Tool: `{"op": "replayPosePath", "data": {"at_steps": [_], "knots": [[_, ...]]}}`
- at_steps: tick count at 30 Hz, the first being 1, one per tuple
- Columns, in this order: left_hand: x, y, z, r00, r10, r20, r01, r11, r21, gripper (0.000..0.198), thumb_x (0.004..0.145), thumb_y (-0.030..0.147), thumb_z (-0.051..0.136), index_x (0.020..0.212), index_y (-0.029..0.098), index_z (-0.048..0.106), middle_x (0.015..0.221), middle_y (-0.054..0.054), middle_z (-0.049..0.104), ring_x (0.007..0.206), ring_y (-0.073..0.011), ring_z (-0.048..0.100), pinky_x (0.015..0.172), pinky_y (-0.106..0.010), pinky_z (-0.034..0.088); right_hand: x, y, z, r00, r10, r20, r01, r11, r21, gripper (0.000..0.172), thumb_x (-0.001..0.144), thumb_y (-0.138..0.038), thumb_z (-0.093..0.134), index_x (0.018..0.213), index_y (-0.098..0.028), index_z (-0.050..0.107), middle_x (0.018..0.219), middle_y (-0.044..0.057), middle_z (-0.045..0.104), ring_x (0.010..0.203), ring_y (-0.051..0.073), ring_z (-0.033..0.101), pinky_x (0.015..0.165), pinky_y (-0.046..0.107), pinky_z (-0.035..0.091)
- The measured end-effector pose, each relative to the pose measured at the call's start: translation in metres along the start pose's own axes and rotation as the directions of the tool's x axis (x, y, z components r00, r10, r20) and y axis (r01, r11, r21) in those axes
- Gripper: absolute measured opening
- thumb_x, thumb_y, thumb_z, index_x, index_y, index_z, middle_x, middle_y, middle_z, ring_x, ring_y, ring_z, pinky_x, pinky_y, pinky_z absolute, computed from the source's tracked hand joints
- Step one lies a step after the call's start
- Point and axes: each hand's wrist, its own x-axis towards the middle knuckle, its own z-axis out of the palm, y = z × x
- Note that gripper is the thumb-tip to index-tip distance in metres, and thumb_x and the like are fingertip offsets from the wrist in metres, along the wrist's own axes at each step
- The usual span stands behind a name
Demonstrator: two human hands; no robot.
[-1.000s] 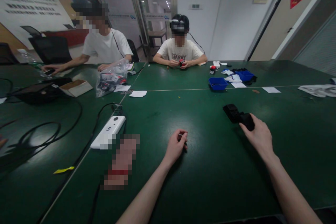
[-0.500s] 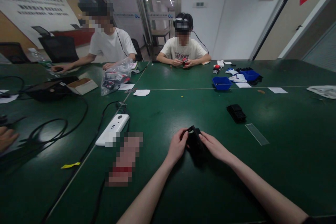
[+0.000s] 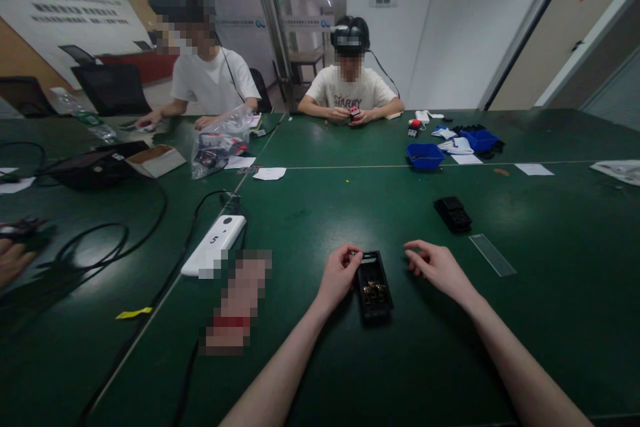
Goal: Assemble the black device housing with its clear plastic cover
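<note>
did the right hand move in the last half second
Yes. Judged against the clear strip lying to its right, the right hand has shifted rightward, nearer that strip, and come off the black case.

an office, judging by the big green table (image 3: 310, 213), black chair (image 3: 111, 90), glass partition (image 3: 240, 24) and lettered wall (image 3: 70, 3).

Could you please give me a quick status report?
Left hand at far corner of black case; right hand apart, fingers bent. Case open side up, brassy pieces inside. Clear strip to the right, seemingly out of the way.
</note>
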Motion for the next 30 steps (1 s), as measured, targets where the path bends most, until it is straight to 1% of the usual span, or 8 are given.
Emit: {"op": "replayPosePath", "data": {"at_steps": [3, 7, 9, 10, 13, 18, 24, 30], "knots": [[0.000, 0.002, -0.001, 1.000, 0.017, 0.004, -0.017, 1.000, 0.026, 0.024, 0.075, 0.038, 0.056, 0.078, 0.014, 0.058, 0.053, 0.004, 0.051, 0.041, -0.0069, 0.042, 0.038, -0.017, 0.030, -0.004, 0.015, -0.028, 0.970, 0.053, -0.236, -0.105, 0.971, -0.215, 0.032, 0.083, -0.041, 0.041, 0.095, -0.020, 0.062, 0.067, 0.003, 0.067, 0.062, 0.018, 0.063, 0.062, 0.032, 0.050], [0.000, 0.001, -0.001, 1.000, 0.028, -0.005, -0.028, 0.999, 0.044, 0.025, 0.075, 0.039, 0.056, 0.079, 0.014, 0.060, 0.055, 0.002, 0.054, 0.043, -0.0079, 0.043, 0.040, -0.018, 0.030, -0.012, 0.043, -0.058, 0.804, 0.197, -0.561, -0.447, 0.822, -0.353, 0.036, 0.081, -0.045, 0.039, 0.093, -0.021, 0.063, 0.077, 0.008, 0.068, 0.067, 0.023, 0.063, 0.056, 0.035, 0.049], [0.000, 0.000, -0.001, 0.999, 0.034, -0.008, -0.033, 0.998, 0.049, 0.025, 0.075, 0.039, 0.056, 0.079, 0.014, 0.060, 0.055, 0.003, 0.053, 0.043, -0.0079, 0.043, 0.041, -0.018, 0.030, -0.015, 0.056, -0.066, 0.751, 0.200, -0.629, -0.532, 0.747, -0.398, 0.040, 0.081, -0.047, 0.038, 0.099, -0.019, 0.062, 0.091, 0.012, 0.066, 0.078, 0.026, 0.062, 0.058, 0.037, 0.050], [0.000, 0.000, -0.001, 0.999, 0.036, -0.008, -0.036, 0.998, 0.051, 0.025, 0.075, 0.039, 0.056, 0.079, 0.014, 0.060, 0.055, 0.003, 0.053, 0.043, -0.0078, 0.043, 0.041, -0.018, 0.030, -0.016, 0.062, -0.068, 0.753, 0.192, -0.629, -0.543, 0.721, -0.430, 0.044, 0.080, -0.047, 0.038, 0.105, -0.018, 0.060, 0.099, 0.014, 0.064, 0.085, 0.028, 0.061, 0.061, 0.039, 0.051], [0.001, -0.001, -0.001, 0.999, 0.039, -0.009, -0.038, 0.998, 0.053, 0.025, 0.075, 0.039, 0.055, 0.078, 0.014, 0.059, 0.053, 0.003, 0.052, 0.041, -0.0075, 0.042, 0.040, -0.018, 0.030, -0.016, 0.075, -0.066, 0.817, 0.214, -0.536, -0.523, 0.667, -0.531, 0.054, 0.080, -0.048, 0.040, 0.117, -0.010, 0.053, 0.111, 0.020, 0.058, 0.096, 0.032, 0.057, 0.072, 0.043, 0.050], [0.003, -0.003, -0.001, 1.000, 0.026, -0.006, -0.026, 0.999, 0.041, 0.028, 0.075, 0.042, 0.055, 0.078, 0.015, 0.058, 0.051, 0.005, 0.050, 0.040, -0.0076, 0.041, 0.039, -0.018, 0.029, -0.013, 0.074, -0.053, 0.866, 0.212, -0.452, -0.473, 0.638, -0.608, 0.049, 0.084, -0.042, 0.038, 0.115, -0.008, 0.053, 0.103, 0.020, 0.059, 0.092, 0.031, 0.058, 0.072, 0.042, 0.051], [0.002, -0.003, -0.001, 1.000, 0.016, -0.008, -0.016, 0.999, 0.033, 0.027, 0.075, 0.041, 0.055, 0.079, 0.015, 0.058, 0.052, 0.005, 0.051, 0.038, -0.0066, 0.041, 0.037, -0.018, 0.029, -0.010, 0.045, -0.027, 0.935, 0.066, -0.348, -0.306, 0.646, -0.699, 0.042, 0.086, -0.036, 0.037, 0.118, -0.014, 0.053, 0.099, 0.017, 0.060, 0.086, 0.027, 0.060, 0.067, 0.038, 0.052], [0.000, 0.000, -0.001, 1.000, -0.010, -0.001, 0.010, 1.000, 0.016, 0.027, 0.076, 0.042, 0.054, 0.080, 0.015, 0.057, 0.054, 0.005, 0.051, 0.035, -0.0062, 0.041, 0.034, -0.018, 0.030, -0.003, -0.002, 0.001, 0.994, -0.027, -0.108, -0.059, 0.695, -0.717, 0.041, 0.089, -0.028, 0.031, 0.121, -0.015, 0.051, 0.095, 0.016, 0.063, 0.079, 0.024, 0.063, 0.067, 0.035, 0.050]]}}
